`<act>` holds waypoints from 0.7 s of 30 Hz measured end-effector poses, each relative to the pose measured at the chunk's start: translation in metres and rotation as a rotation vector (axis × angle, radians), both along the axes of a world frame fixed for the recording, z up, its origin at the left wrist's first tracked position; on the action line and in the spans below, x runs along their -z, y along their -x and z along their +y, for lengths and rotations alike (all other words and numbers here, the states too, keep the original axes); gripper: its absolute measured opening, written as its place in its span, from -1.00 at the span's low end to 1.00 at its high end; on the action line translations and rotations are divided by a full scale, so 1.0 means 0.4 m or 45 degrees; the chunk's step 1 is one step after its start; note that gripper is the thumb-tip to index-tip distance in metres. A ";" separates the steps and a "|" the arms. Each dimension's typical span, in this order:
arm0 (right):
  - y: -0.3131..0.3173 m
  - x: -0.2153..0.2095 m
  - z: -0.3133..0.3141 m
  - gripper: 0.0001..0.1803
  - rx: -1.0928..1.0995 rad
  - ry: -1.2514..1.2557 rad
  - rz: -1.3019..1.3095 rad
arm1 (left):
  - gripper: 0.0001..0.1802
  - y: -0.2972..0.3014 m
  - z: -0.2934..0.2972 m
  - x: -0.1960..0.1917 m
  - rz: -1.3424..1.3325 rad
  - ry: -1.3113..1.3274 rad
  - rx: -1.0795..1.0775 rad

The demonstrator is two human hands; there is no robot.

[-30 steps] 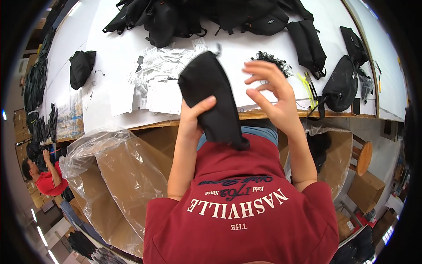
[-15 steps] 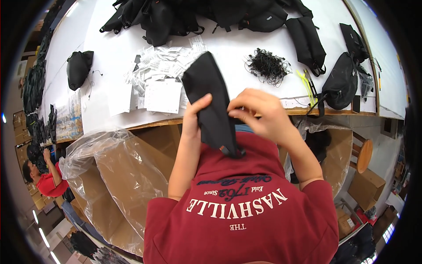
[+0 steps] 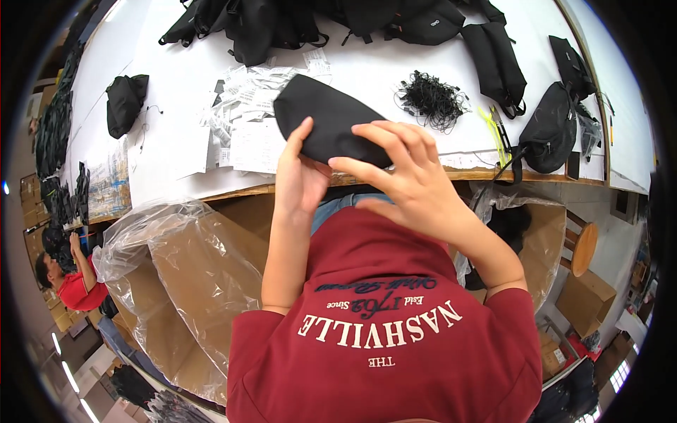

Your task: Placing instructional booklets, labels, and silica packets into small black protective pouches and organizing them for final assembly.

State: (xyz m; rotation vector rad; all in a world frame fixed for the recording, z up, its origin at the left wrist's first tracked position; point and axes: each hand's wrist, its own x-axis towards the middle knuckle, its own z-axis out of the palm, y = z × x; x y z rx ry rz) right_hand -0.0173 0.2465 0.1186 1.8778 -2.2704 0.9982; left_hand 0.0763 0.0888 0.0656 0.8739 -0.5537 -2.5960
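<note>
A small black fabric bag point(image 3: 324, 116) is held above the table's near edge, lying aslant with its far end up to the left. My left hand point(image 3: 300, 182) grips its lower left side, thumb on top. My right hand point(image 3: 415, 173) is at the right end, its fingers spread around the bag and touching it. What lies under the bag is hidden. Just behind it is a heap of white printed tags point(image 3: 247, 95) with white sheets point(image 3: 255, 144). To the right sits a tangle of thin black cords point(image 3: 430, 100).
More black bags point(image 3: 360, 17) pile up at the far side; one bag point(image 3: 127, 104) lies left. At right are a black waist bag point(image 3: 550, 130) and a yellow-handled tool point(image 3: 499, 134). Plastic-lined cartons point(image 3: 204, 261) stand below the table edge. Another person point(image 3: 74, 278) is at far left.
The bag has turned from nearly upright to a slant, its lower end swinging up to the right. My right hand has moved left onto it, its fingers spreading from a pinch.
</note>
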 end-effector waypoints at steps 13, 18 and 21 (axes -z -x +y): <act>0.108 0.036 0.056 -0.52 -0.207 0.255 -1.213 | -0.60 -0.144 -0.074 -0.055 0.027 1.432 0.407; 0.135 -0.025 0.079 -0.68 -0.139 -0.113 -0.934 | -0.67 -0.141 -0.080 -0.071 -0.042 1.651 0.365; 0.164 -0.020 0.085 -0.60 -0.195 -0.272 -0.997 | -0.67 -0.144 -0.081 -0.053 -0.166 1.724 0.503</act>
